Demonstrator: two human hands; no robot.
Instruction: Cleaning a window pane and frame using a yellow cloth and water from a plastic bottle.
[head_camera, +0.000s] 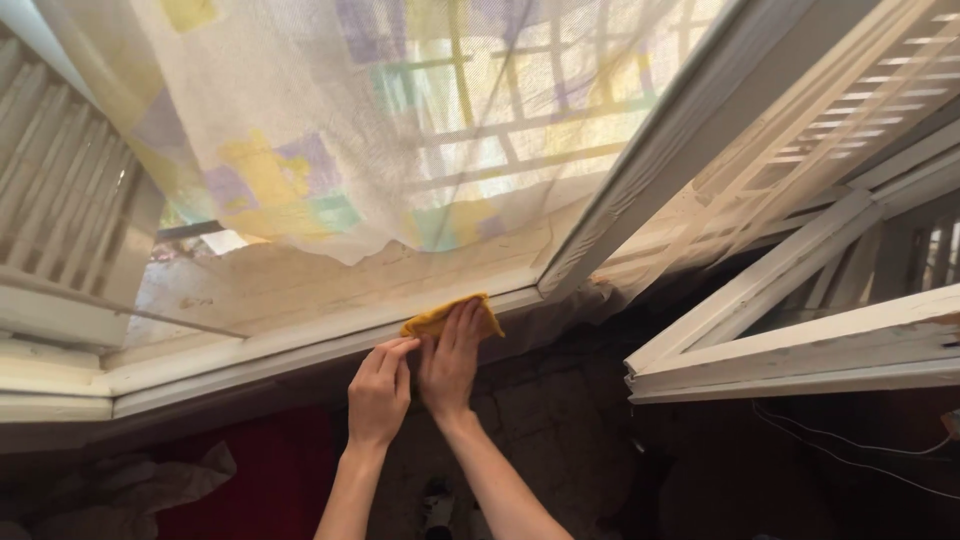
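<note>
A yellow cloth (432, 318) lies pressed on the lower white window frame (300, 345), near the middle of the view. My right hand (452, 360) lies flat over the cloth with fingers stretched out, holding it against the frame. My left hand (380, 392) is just beside it to the left, fingers curled, its fingertips touching the frame's edge and my right hand. Most of the cloth is hidden under my right palm.
A sheer patterned curtain (360, 120) hangs over the window opening. White shutters stand at the left (55, 200), and an open white window sash (790, 330) juts out at the right. A dark wall and a red cloth (270, 470) lie below the sill.
</note>
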